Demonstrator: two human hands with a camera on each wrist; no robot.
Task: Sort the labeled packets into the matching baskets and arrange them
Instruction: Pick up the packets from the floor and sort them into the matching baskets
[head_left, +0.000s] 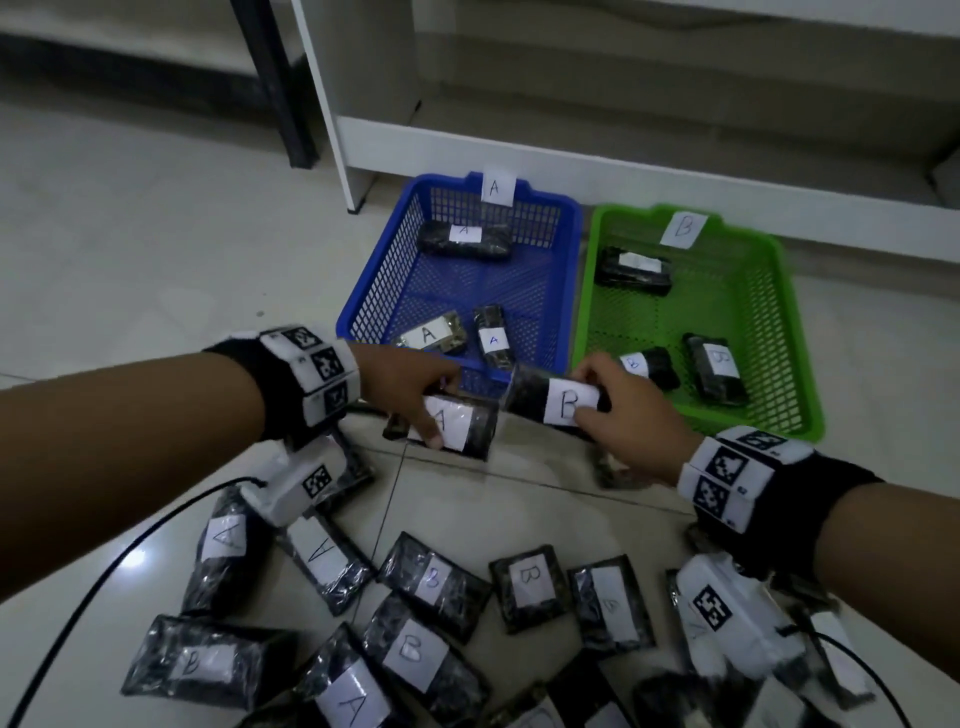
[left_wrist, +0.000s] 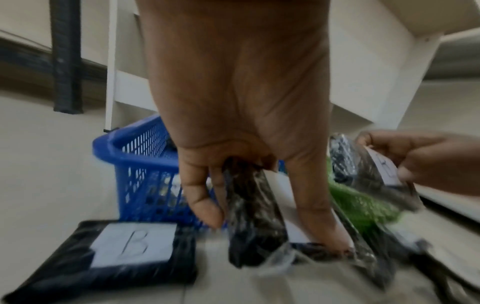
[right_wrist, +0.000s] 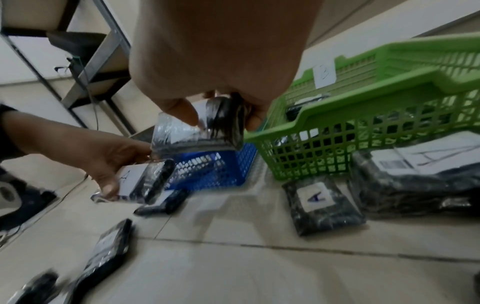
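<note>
My left hand (head_left: 415, 395) grips a black packet labeled A (head_left: 462, 423) just in front of the blue basket (head_left: 363, 301), which bears an A tag and holds three A packets. My right hand (head_left: 618, 415) pinches a black packet labeled B (head_left: 558, 402) at the near left corner of the green basket (head_left: 779, 322), tagged B, with three packets inside. In the left wrist view my fingers (left_wrist: 202, 197) curl round the dark packet (left_wrist: 253, 216). In the right wrist view the B packet (right_wrist: 197, 129) hangs between thumb and fingers.
Several loose A and B packets (head_left: 436, 587) lie scattered on the tiled floor near me. A white shelf unit (head_left: 467, 140) stands behind the baskets, a black post (head_left: 275, 83) to its left. A black cable (head_left: 104, 597) runs across the floor at the lower left.
</note>
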